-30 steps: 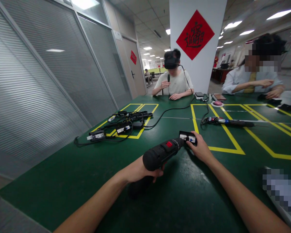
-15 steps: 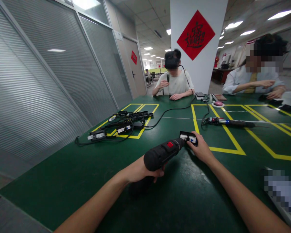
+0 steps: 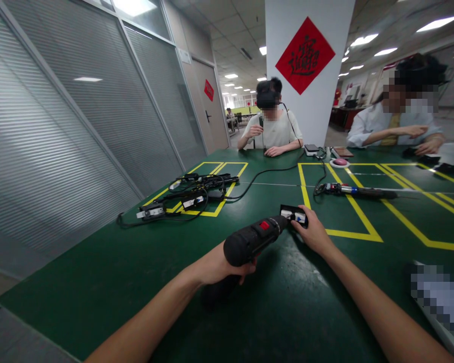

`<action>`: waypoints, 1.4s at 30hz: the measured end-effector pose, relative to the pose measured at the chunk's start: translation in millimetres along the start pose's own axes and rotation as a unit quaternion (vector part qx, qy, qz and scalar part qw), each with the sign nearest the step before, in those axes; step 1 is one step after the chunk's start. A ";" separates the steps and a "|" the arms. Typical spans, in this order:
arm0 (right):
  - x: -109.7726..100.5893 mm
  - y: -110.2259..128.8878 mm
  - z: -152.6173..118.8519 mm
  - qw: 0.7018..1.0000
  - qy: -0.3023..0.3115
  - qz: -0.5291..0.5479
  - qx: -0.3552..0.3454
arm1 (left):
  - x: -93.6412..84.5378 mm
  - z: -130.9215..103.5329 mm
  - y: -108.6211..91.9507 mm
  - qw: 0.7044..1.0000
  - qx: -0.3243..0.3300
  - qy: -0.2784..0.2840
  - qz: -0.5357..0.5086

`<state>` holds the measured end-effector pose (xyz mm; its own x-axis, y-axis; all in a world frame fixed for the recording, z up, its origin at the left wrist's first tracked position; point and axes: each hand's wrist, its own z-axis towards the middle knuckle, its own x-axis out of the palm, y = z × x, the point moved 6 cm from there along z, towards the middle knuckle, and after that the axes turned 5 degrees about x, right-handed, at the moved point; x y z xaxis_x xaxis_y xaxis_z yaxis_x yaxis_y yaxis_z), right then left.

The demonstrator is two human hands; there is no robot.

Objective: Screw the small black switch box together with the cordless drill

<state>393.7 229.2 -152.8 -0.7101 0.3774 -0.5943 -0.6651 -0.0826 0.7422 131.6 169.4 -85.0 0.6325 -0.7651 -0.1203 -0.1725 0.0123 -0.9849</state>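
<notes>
A black cordless drill [image 3: 249, 240] with a red switch lies sideways in my left hand [image 3: 227, 264], fingers wrapped round its grip. Its front end points away and to the right, reaching a small black housing [image 3: 286, 208] with white and blue parts inside. My right hand [image 3: 313, 229] pinches that housing at its right side, against the green tabletop [image 3: 280, 312]. Whether the bit touches a screw is too small to make out.
Black cabled devices [image 3: 196, 194] lie in a heap at the left inside yellow tape. An electric screwdriver [image 3: 357, 190] lies right of centre. A pink-and-white roll [image 3: 339, 162] sits behind it. A blurred panel [image 3: 439, 302] is near my right arm. Two people sit across the table.
</notes>
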 end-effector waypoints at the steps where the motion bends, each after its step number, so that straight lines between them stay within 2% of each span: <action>1: -0.1 0.4 -0.2 1.000 0.001 0.000 0.001 | -0.2 0.1 -0.1 1.000 0.003 -0.002 0.000; 15: 0.6 -1.7 0.9 1.000 -0.011 0.000 -0.017 | -1.5 0.4 1.7 1.000 0.019 -0.004 0.023; 35: -1.2 0.1 0.3 1.000 -0.010 0.002 -0.017 | 0.3 -1.2 -0.5 1.000 -0.001 -0.009 0.011; 42: -2.9 4.8 -0.8 1.000 -0.012 0.003 -0.019 | 0.6 0.5 -1.3 1.000 0.019 -0.009 0.012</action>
<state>392.4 227.0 -147.7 -0.7088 0.3986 -0.5820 -0.6696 -0.1207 0.7328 132.6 169.2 -83.8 0.6417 -0.7529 -0.1458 -0.1592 0.0552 -0.9857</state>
